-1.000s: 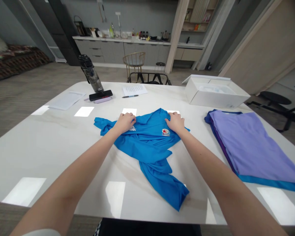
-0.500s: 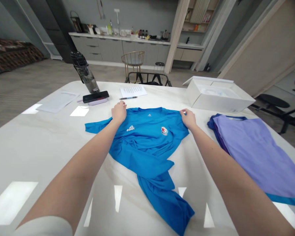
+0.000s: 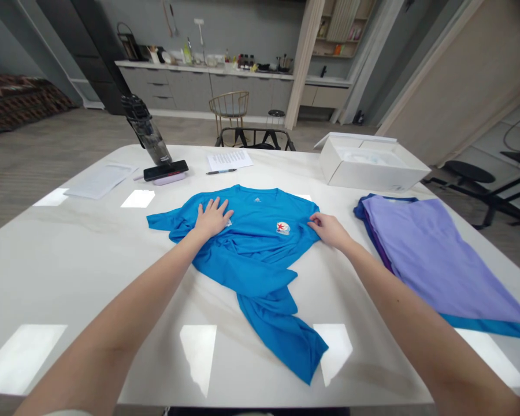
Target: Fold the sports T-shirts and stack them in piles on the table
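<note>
Blue T-shirt (image 3: pixel 260 254) is lying under the flat-spread left hand (image 3: pixel 212 219) and loosely curled right hand (image 3: pixel 329 230), apparently gripping nothing, so dragging risks wrinkling.

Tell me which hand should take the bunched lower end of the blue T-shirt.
Probably the right hand: it rests at the edge of the shirt, slightly nearer the bunched lower end. The left hand lies flat on the shirt, seemingly pinning it down.
</note>
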`<action>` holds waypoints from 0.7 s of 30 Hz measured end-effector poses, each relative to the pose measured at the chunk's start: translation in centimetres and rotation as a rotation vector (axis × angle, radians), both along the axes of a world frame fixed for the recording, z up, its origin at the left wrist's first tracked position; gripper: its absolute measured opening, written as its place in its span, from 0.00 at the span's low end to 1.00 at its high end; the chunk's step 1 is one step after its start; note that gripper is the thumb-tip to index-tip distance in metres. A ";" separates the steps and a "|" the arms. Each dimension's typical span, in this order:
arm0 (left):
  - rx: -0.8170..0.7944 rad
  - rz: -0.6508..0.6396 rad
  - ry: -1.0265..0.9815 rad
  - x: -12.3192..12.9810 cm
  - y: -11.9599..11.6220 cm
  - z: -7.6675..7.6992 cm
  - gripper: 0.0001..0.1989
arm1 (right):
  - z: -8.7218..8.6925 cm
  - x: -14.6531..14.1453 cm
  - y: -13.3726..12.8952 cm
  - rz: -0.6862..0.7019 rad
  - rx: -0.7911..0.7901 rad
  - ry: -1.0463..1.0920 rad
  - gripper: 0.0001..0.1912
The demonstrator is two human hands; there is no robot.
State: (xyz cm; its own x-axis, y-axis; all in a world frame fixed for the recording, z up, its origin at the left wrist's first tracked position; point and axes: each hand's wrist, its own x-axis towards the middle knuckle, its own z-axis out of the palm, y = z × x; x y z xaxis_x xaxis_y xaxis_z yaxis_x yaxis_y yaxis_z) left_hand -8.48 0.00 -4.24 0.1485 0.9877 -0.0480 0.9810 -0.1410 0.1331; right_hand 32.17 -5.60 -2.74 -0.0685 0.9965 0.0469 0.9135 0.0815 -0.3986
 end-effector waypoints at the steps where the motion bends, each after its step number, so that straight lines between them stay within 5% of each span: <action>1: -0.022 0.018 -0.001 0.0 -0.2 0.1 0.35 | 0.3 0.4 -0.8 -0.075 0.034 -0.020 0.12; 5: -0.056 0.053 -0.019 0.1 -0.6 0.2 0.38 | 1.8 3.0 -5.1 -0.369 0.131 -0.118 0.15; 11: -0.027 0.041 -0.024 -0.1 -0.6 -0.3 0.38 | 3.6 6.5 -11.1 -0.564 0.111 -0.291 0.19; 13: -0.020 0.042 -0.016 -0.1 -0.6 -0.5 0.38 | 3.5 5.5 -11.0 -0.455 0.182 -0.264 0.20; 17: -0.017 0.037 0.005 -0.1 -0.6 -0.5 0.37 | 2.4 0.8 -8.3 0.061 0.233 -0.069 0.21; 21: -0.026 0.044 -0.002 -0.1 -0.8 -0.3 0.37 | 2.0 -2.1 -6.7 0.138 0.084 -0.143 0.24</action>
